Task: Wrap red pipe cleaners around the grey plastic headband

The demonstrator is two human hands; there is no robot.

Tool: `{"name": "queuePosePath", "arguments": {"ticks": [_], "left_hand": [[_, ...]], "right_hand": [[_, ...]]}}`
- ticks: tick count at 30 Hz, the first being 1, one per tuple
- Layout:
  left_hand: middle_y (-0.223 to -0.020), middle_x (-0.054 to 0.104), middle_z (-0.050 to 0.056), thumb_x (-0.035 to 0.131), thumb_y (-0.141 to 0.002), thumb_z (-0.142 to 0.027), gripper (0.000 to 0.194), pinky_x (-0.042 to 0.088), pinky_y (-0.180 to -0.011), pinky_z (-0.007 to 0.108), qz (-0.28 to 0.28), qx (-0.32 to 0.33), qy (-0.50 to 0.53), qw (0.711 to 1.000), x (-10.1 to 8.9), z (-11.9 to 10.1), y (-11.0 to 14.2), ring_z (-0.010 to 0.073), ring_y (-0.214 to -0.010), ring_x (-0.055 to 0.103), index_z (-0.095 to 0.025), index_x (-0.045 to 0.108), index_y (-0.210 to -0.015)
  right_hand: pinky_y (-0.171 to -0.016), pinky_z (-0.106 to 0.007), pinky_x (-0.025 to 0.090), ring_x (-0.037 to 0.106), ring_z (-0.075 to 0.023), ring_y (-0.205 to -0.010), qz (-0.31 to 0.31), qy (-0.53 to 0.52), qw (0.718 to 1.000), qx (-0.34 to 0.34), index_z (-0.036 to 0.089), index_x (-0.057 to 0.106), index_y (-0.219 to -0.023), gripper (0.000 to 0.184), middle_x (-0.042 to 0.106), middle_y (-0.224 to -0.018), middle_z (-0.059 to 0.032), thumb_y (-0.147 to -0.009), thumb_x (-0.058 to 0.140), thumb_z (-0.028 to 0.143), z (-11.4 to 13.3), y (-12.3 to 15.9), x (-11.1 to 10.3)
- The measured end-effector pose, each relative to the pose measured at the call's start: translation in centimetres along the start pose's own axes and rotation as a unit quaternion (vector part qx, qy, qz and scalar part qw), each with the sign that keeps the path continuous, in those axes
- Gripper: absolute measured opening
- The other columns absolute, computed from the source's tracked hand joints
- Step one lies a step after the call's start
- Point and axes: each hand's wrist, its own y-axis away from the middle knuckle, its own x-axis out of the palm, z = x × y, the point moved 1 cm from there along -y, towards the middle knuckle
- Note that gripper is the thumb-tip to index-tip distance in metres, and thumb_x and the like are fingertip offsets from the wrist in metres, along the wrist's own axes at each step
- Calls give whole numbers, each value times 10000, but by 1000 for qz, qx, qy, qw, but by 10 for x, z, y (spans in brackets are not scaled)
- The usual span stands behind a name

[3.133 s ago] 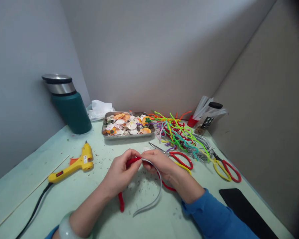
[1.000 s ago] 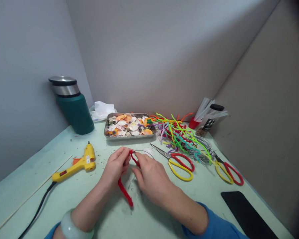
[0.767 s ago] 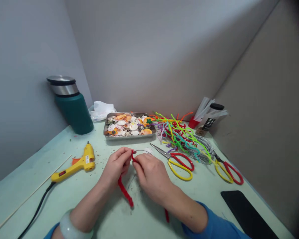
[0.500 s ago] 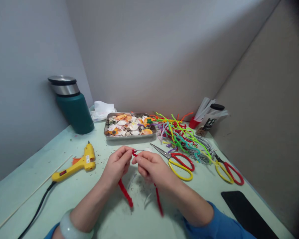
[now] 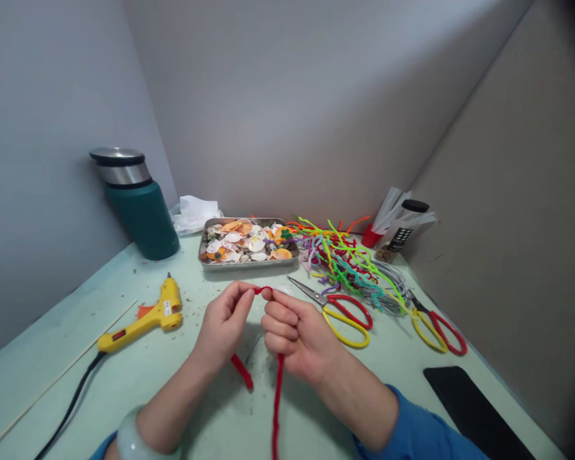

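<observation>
Between my two hands stretches a short span of red pipe cleaner (image 5: 277,402). My left hand (image 5: 226,322) pinches it with thumb and forefinger, and a thicker red end hangs below that palm. Closed around the same red strand, my right hand (image 5: 294,332) has its fingers curled, and a long red tail drops from it toward the table's front. Both pinches are close together above the table. What lies inside the curled fingers is hidden. Just right of my right hand lie scissors (image 5: 335,306) with one red and one yellow handle.
A yellow glue gun (image 5: 144,319) and a thin stick (image 5: 62,377) lie left. Behind stand a teal bottle (image 5: 141,220) and a metal tray (image 5: 249,266) of shells. Colourful pipe cleaners (image 5: 345,255), second scissors (image 5: 438,329) and a black flat object (image 5: 469,409) are right.
My right hand has turned, its curled fingers now facing me. The red tail below it hangs longer and further left. A thin bare wire seen between the hands no longer shows.
</observation>
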Motion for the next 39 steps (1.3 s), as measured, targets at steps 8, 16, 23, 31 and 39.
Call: {"name": "queuePosePath", "arguments": {"ticks": [8,16,23,31,39], "left_hand": [[-560,470,-54,542,-830,-422,240,224,-415,208,20,-29,12,999,-2,5,-1,81,-436,312,-187,583,-856],[-462,327,-99,608,-777,-431,274,172,-379,176,45,-106,111,987,4,2,-2,56,-404,243,-168,558,-838],[-473,289,-110,644,-752,-412,267,128,-370,175,76,-159,200,964,5,-2,-2,39,-397,176,-167,539,-769],[-475,281,-109,643,-754,-411,264,128,-380,179,63,-162,197,965,3,-1,-1,43,-403,174,-169,541,-781],[-469,275,-110,628,-769,-427,277,125,-378,182,82,-171,162,968,3,-5,-4,47,-404,158,-178,510,-742]], "right_hand": [[-375,-169,99,101,-56,-393,-65,312,948,-5,172,536,-853,130,254,-458,109,-896,443,252,3,6,5],[-533,-273,313,606,-199,-609,-197,914,336,-116,151,599,-906,217,661,-687,-102,-904,390,210,5,17,20],[-575,-303,361,665,-258,-680,-185,946,255,-76,152,595,-963,195,698,-736,-161,-800,492,122,7,15,16],[-490,-310,238,640,-264,-583,-106,951,259,-129,157,603,-918,192,691,-686,-146,-797,455,142,-4,20,17],[-512,-315,166,586,-195,-542,-131,943,253,-173,162,597,-871,206,673,-664,-109,-909,408,233,7,20,14]]}}
